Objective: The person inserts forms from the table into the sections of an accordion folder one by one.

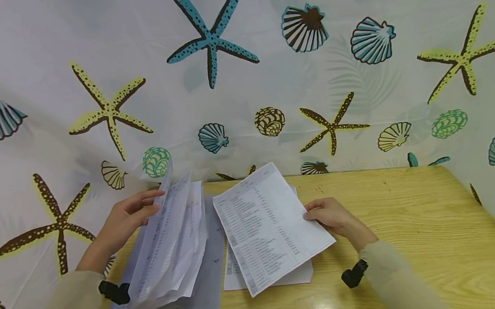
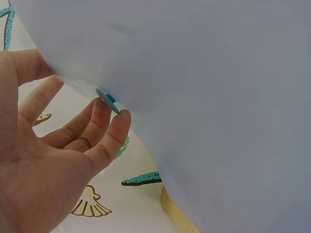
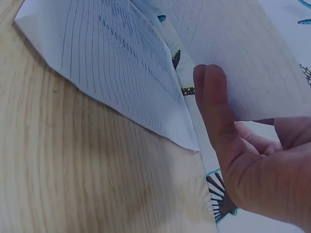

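Note:
My left hand grips the raised edge of a pale blue-grey plastic folder and holds it up, leaning. Near its fingertips a blue snap button shows in the left wrist view. Several printed sheets stand fanned inside the folder. My right hand pinches the right edge of a printed sheet, which is tilted and lifted off the table. Beneath that sheet lies more printed paper, mostly covered by it. The right wrist view shows the pinched sheet above the lower paper.
Everything lies on a light wooden table. Behind it hangs a white cloth printed with starfish and shells, which also runs down both sides. The folder lies to the left of the loose paper.

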`<state>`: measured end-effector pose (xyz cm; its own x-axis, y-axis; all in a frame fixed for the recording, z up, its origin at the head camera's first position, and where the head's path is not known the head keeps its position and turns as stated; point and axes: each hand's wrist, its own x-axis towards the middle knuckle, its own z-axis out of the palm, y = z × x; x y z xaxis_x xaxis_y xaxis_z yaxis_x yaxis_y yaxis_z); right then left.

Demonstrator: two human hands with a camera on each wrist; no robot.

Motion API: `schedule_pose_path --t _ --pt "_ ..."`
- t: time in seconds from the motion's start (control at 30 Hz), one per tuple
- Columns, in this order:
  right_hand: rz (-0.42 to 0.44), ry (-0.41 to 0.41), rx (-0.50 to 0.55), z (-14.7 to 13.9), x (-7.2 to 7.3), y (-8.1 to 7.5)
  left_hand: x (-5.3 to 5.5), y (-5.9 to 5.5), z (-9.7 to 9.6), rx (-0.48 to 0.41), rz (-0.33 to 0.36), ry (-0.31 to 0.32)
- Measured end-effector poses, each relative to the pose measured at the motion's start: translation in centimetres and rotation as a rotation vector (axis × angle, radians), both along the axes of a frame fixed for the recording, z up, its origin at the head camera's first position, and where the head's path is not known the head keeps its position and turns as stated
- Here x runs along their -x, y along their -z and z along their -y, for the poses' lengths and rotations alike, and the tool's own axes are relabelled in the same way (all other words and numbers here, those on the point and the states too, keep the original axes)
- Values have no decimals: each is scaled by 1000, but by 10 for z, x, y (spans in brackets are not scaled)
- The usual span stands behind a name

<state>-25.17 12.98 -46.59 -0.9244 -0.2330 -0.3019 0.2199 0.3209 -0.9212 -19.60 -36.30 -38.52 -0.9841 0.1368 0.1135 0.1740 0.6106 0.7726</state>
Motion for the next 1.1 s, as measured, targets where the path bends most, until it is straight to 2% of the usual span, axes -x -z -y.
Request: schedule_pose_path --t 0.3,0.77,1.1 --pt "-13 -12 -23 18 5 -1 1 4 2 -7 -2 2" --pt "-8 -27 -6 39 1 -8 0 4 3 -9 -8 9" --pt "0 -11 10 50 2 -3 0 3 2 -4 -10 14"
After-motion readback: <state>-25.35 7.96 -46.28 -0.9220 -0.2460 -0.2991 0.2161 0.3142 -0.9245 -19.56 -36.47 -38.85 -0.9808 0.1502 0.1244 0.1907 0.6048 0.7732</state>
